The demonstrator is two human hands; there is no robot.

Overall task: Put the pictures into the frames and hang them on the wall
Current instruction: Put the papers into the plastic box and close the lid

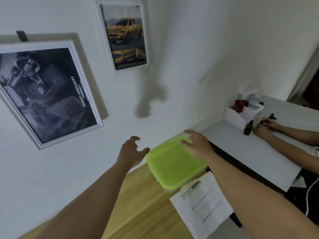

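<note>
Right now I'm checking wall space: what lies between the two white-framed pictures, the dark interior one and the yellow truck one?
Only bare white wall separates the dark interior picture and yellow truck picture, per the head view.
</note>
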